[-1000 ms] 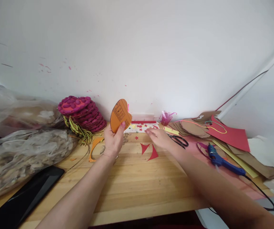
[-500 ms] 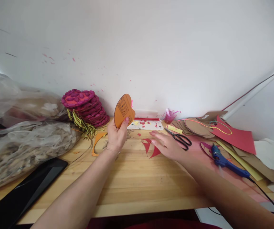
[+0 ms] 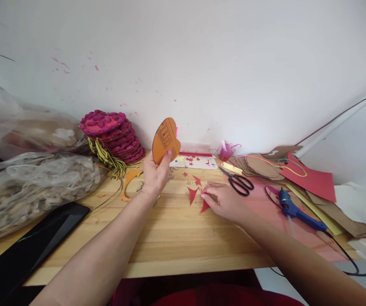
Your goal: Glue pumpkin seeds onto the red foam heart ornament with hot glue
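Left hand [image 3: 157, 175]: fingers grasp the orange heart-shaped cardboard cutout [image 3: 165, 142], thumb on its printed face, above the tabletop [image 3: 173, 242]. Right hand [image 3: 224, 202]: thumb and index close together near the tabletop; whether they pinch anything cannot be told. Red paper scraps [image 3: 192, 194] lie just beside these fingertips. Beyond them lies the star-strewn white sheet [image 3: 203, 165]; to their right, the black-handled scissors [image 3: 232, 176], then the blue glue gun [image 3: 301, 216]
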A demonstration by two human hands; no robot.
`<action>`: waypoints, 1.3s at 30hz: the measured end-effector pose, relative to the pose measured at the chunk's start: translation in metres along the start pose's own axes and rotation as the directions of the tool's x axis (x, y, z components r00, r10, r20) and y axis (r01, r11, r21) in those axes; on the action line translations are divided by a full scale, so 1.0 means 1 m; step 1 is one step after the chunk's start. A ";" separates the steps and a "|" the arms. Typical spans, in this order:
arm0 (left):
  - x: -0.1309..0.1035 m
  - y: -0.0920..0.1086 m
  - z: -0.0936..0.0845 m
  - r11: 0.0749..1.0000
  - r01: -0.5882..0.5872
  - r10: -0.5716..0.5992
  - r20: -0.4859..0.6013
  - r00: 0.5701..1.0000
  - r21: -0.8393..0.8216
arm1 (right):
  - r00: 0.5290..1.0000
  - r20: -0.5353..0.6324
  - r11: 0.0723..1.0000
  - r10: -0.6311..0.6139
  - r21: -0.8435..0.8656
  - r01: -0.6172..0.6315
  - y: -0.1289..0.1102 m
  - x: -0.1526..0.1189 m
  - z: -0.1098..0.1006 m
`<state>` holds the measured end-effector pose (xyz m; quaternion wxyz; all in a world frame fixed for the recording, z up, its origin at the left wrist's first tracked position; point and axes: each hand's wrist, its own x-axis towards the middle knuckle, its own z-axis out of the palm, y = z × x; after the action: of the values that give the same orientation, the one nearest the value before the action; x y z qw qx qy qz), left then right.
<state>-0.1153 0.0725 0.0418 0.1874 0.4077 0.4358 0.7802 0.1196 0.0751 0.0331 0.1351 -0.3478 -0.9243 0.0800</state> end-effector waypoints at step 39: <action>-0.002 -0.003 -0.001 0.998 0.011 -0.013 0.028 1.000 0.058 | 0.961 -0.030 0.961 0.274 -0.031 -0.275 0.032 0.019 -0.011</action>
<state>-0.1153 0.0722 0.0377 0.1864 0.4214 0.4577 0.7604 0.1291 0.1127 0.0399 0.1282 -0.4757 -0.8668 0.0775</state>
